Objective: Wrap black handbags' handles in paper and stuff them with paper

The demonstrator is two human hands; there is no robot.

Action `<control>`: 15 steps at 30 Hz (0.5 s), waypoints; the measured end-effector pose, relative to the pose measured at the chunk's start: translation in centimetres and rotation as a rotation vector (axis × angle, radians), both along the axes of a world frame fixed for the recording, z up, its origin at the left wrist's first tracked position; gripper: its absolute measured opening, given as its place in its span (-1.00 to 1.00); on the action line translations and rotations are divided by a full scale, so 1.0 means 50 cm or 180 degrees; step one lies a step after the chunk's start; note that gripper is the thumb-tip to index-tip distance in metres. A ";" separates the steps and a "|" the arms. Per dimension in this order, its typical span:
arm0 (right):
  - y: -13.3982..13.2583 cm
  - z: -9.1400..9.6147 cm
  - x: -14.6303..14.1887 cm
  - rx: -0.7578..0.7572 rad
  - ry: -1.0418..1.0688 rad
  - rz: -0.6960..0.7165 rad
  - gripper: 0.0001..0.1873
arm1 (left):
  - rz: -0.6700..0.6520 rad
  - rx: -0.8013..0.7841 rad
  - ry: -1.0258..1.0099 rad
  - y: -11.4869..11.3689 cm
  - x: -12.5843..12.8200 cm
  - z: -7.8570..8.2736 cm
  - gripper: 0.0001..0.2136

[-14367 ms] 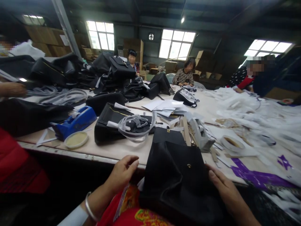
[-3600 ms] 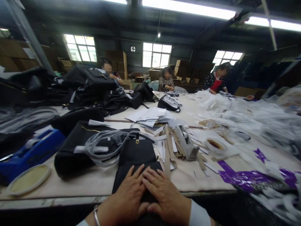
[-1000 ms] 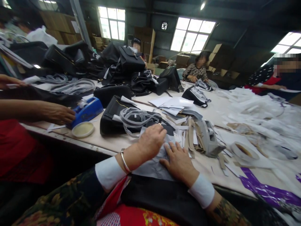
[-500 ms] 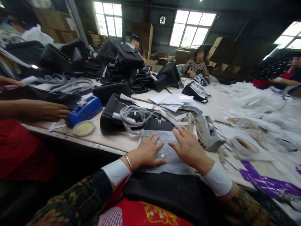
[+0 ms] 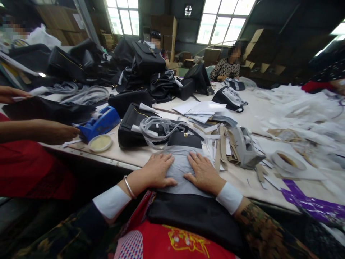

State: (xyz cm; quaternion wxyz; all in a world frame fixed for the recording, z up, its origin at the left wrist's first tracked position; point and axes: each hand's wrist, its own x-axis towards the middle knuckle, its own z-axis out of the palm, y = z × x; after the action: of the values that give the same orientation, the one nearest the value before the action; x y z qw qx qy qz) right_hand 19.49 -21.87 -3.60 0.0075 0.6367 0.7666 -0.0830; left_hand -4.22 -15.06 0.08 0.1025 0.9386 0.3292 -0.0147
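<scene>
A thin, greyish sheet of wrapping paper (image 5: 181, 169) lies over a black bag (image 5: 194, 214) at the table's front edge. My left hand (image 5: 159, 171) rests flat on the left side of the sheet, fingers spread. On the right side my right hand (image 5: 205, 172) lies flat too, its thumb pointing inward. The bag's black flap with a gold clasp (image 5: 185, 134) shows beyond the paper. Its near end hangs over the edge toward my red apron (image 5: 172, 239). Just behind lies another black bag (image 5: 129, 126) with straps wrapped in clear plastic (image 5: 153, 129).
A blue tape dispenser (image 5: 101, 124) and a round dish (image 5: 100, 143) stand left, beside a co-worker's hand (image 5: 58, 132). To the right are cardboard strips (image 5: 223, 145), a grey tape dispenser (image 5: 246, 151), a tape roll (image 5: 288, 162) and purple plastic (image 5: 312, 201). Black bags (image 5: 148, 59) are piled behind.
My hands have shifted on the paper, the right one inward and toward me. A small round white spot seen on the sheet before is out of sight. The co-worker's hand now meets the blue dispenser.
</scene>
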 end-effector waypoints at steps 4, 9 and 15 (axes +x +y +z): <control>0.002 0.010 -0.011 0.0032 -0.0061 0.0025 -0.08 | -0.0064 0.0482 -0.0141 -0.003 0.056 0.080 -0.41; -0.016 0.023 -0.015 -0.0022 0.0040 0.0082 -0.18 | -0.0815 0.0184 -0.0590 -0.006 0.160 0.044 -0.43; -0.126 0.053 -0.002 -0.0359 0.0215 0.0669 -0.17 | -0.0682 -0.0076 -0.0428 -0.003 0.136 -0.062 -0.39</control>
State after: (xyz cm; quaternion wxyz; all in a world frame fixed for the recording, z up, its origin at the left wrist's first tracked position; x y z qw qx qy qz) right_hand 19.37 -28.19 -0.97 0.0261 0.5482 0.8230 -0.1462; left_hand 2.58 -15.22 -3.03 0.1333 0.9659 0.2192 0.0335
